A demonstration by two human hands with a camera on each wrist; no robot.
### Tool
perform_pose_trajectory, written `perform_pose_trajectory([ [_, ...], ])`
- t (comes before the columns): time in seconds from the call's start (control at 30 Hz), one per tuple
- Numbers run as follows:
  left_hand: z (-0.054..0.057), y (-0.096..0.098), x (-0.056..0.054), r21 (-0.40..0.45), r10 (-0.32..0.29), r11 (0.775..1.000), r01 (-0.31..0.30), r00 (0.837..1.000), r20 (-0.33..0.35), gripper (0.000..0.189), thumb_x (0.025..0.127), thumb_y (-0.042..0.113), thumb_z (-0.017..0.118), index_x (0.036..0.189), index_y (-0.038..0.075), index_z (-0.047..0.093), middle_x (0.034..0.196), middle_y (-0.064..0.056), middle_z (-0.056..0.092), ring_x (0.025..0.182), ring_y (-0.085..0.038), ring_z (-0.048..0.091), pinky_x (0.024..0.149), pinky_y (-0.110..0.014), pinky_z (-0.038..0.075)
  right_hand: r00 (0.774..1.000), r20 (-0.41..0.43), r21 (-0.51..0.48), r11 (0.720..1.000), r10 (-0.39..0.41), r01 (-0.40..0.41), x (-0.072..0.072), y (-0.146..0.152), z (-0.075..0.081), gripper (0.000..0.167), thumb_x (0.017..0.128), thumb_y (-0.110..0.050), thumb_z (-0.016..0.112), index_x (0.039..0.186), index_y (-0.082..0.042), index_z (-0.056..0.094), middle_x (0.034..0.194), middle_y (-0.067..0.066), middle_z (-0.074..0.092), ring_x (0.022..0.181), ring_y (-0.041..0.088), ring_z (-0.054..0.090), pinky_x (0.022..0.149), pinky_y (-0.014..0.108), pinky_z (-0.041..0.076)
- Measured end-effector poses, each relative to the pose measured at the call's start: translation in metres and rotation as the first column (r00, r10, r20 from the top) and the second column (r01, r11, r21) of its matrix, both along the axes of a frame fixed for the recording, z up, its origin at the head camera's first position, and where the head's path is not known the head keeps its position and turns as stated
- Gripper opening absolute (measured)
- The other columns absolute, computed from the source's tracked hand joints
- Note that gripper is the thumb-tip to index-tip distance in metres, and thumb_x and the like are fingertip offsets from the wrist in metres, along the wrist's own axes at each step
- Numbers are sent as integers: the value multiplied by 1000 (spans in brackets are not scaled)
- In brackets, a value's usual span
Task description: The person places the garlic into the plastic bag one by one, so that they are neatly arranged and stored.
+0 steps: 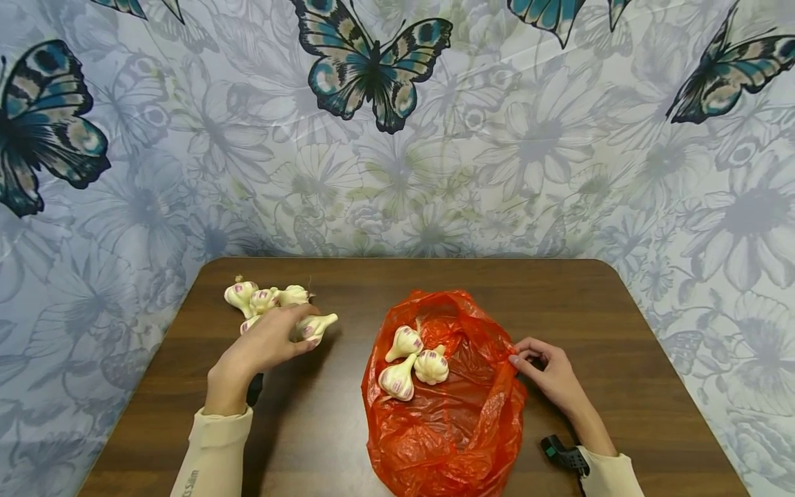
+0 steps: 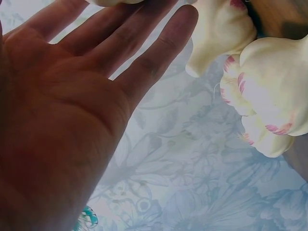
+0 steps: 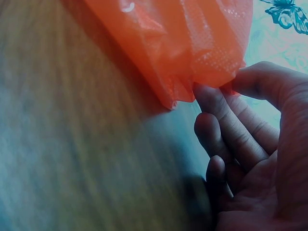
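Observation:
My left hand (image 1: 267,343) holds a garlic bulb (image 1: 315,327) between thumb and fingers, its stem pointing right. Only a sliver of that bulb shows at the top of the left wrist view, by the fingers. Just beyond this hand lies a group of garlic bulbs (image 1: 239,295), pale with purple streaks, partly hidden behind it. With thumb and fingertips, my right hand (image 1: 555,378) pinches the right rim of a red plastic bag (image 1: 444,445). The bag lies with its mouth spread, and three garlic bulbs (image 1: 431,366) rest together inside on the left.
A brown wooden table (image 1: 621,331) carries everything and has rounded far corners. Behind it hangs a pale floral cloth (image 1: 428,179) with blue butterflies. A black strap device (image 1: 562,454) is on the right wrist.

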State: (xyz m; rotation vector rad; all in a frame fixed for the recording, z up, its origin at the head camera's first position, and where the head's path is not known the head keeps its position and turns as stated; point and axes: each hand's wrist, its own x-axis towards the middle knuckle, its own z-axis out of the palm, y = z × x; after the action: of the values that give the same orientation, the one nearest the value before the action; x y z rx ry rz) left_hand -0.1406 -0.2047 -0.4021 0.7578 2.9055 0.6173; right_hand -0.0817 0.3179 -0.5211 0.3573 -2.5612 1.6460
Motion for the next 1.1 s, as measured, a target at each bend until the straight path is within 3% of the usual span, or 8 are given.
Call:
perform_pose_trajectory([
  [0.33, 1, 3, 2, 15, -8, 1000, 8, 1000, -27, 45, 87, 17, 86, 128, 5, 69, 120, -10, 74, 108, -29, 70, 93, -52, 56, 1000, 17, -7, 1000, 1, -1, -1, -2, 0, 5, 99, -6, 72, 101, -11, 72, 81, 0, 74, 77, 15, 65, 76, 26, 46],
  [0.8, 7, 28, 3, 72, -55, 996, 59, 997, -48, 49, 89, 19, 86, 133, 5, 68, 127, -10, 73, 116, -31, 70, 100, -53, 56, 1000, 9, 22, 1000, -14, 14, -2, 1, 0, 5, 99, -7, 72, 100, -12, 72, 80, -1, 73, 77, 14, 64, 77, 25, 46],
  [1.1, 13, 44, 6, 70, -69, 995, 74, 995, -68, 50, 89, 22, 86, 133, 8, 68, 127, -10, 72, 115, -30, 70, 96, -51, 58, 1000, 8, 41, 999, -26, 25, -1, 0, 1, 5, 99, -8, 72, 98, -13, 72, 81, 0, 73, 78, 13, 63, 77, 24, 44],
])
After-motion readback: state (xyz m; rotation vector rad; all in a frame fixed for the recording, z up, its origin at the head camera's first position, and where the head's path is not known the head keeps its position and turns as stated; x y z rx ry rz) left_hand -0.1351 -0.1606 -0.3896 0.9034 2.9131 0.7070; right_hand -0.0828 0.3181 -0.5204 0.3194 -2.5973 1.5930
